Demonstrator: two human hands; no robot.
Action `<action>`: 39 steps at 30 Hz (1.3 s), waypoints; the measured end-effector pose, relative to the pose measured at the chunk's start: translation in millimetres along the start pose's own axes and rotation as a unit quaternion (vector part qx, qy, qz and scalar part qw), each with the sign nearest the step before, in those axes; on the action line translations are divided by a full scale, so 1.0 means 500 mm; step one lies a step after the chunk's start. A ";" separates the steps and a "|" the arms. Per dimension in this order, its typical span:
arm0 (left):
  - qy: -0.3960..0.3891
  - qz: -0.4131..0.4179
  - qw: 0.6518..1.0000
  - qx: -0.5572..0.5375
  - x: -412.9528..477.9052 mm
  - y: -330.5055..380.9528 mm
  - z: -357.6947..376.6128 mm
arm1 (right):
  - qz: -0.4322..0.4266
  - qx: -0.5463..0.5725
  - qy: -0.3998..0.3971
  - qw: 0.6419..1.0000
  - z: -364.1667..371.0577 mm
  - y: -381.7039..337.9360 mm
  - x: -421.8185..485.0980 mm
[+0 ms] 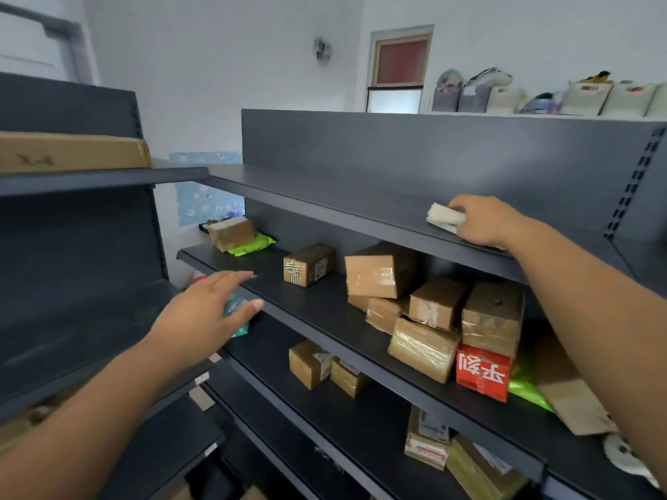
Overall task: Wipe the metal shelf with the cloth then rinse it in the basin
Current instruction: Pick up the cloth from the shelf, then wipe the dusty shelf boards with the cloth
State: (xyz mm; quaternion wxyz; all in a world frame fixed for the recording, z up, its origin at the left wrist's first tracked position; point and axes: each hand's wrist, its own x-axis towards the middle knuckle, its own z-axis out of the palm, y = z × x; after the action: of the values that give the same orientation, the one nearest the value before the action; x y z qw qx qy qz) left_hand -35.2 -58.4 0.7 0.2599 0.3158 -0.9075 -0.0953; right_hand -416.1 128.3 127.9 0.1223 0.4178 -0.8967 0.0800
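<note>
The dark grey metal shelf (pixel 325 196) runs from centre left to the right edge at chest height; its top board is bare. My right hand (pixel 483 220) presses a folded pale cloth (pixel 444 217) flat on that top board, near its front edge on the right. My left hand (pixel 205 312) hovers lower left with fingers spread and nothing in it, just in front of the middle board's edge, over a teal packet (pixel 238 319). No basin is in view.
Several taped cardboard boxes (pixel 382 270) and a red box (pixel 483 371) crowd the middle board (pixel 274 279); more boxes lie on the lower boards. A second shelf unit (pixel 83 247) stands at left with a flat carton (pixel 72 151) on top. Storage bins (pixel 584 97) line the back wall.
</note>
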 end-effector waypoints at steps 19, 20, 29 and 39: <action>0.027 -0.187 0.978 0.093 -0.186 -0.270 -0.106 | -0.083 0.645 0.033 0.759 0.219 -0.594 -0.038; 0.023 -0.204 0.974 0.092 -0.202 -0.295 -0.112 | -0.053 0.691 -0.014 0.720 0.249 -0.637 -0.054; -0.017 -0.328 0.941 0.075 -0.342 -0.601 -0.157 | 0.102 0.768 -0.337 0.535 0.435 -0.943 -0.114; -0.073 -0.367 0.927 0.039 -0.345 -0.906 -0.126 | 0.146 0.791 -0.178 0.566 0.554 -1.081 0.022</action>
State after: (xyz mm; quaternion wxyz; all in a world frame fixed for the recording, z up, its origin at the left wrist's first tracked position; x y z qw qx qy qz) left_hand 350.4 -305.8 -169.5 0.1270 0.6284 -0.7479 -0.1717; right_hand -49.5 -292.5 -112.0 -0.4322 0.2170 -0.5272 0.6987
